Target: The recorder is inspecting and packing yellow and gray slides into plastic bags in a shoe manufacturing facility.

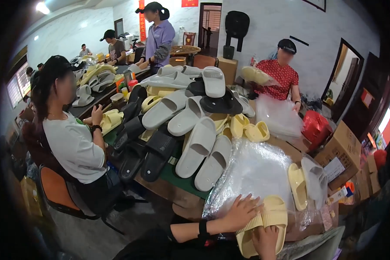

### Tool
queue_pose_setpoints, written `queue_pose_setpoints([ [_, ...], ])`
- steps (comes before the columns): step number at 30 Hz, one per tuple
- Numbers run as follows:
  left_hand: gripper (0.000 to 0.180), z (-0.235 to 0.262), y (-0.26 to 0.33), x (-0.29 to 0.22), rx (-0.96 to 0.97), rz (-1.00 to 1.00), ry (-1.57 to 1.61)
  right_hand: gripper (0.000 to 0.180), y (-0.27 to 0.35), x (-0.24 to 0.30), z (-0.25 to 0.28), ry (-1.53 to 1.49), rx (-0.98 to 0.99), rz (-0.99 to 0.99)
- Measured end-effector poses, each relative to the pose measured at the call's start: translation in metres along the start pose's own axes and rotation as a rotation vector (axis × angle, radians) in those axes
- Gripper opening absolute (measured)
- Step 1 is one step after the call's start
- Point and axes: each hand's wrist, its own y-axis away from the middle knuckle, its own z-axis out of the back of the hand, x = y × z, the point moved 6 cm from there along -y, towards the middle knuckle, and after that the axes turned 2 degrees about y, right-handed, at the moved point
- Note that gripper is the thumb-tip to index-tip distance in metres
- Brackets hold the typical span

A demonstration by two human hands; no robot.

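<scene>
Holding the pair of pale yellow slippers (274,216) low in front of me, my right grip (266,239) has its fingers curled over them where the two lie side by side. My left grip (242,213) is wide, fingers spread, palm down over the stack of clear plastic bags (262,167), with its fingertips at the slippers' edge. The pair sits at the near edge of the worktop, close to my body, partly over the bags. A black wristband (203,228) circles my left wrist.

Just beyond the pair, to the right, lies a single yellow slipper (297,186), and beside it a pale slipper in clear plastic (314,178). A cardboard box (341,149) stands farther right, with a shiny red bag (316,130) behind it.

Ahead and to my left rises a heap of grey slippers (197,147), with black slippers (158,152) along its left side and two small yellow slippers (256,131) at its right. Across the heap, a co-worker in a red patterned shirt (279,73) holds a bagged yellow item (258,76). On my left, a seated co-worker in a white T-shirt (76,145) has their hands near another yellow slipper (110,122).
</scene>
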Motion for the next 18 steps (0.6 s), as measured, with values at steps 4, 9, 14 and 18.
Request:
queue_pose_setpoints([
  [4,0.055,-0.003,0.004,-0.010,0.040,-0.061,0.019,0.020,-0.003,0.009,0.013,0.036,-0.217,0.053],
  [9,0.071,0.004,0.013,-0.028,0.130,-0.133,-0.004,0.041,-0.015,-0.007,-0.016,0.068,-0.279,-0.091],
  [14,0.071,0.019,0.016,-0.042,0.056,-0.177,0.116,0.042,-0.033,-0.033,-0.047,0.023,-0.102,-0.330],
  [18,0.076,0.016,0.020,-0.044,-0.002,-0.256,0.103,0.033,-0.049,-0.048,-0.069,-0.024,-0.284,-0.263],
])
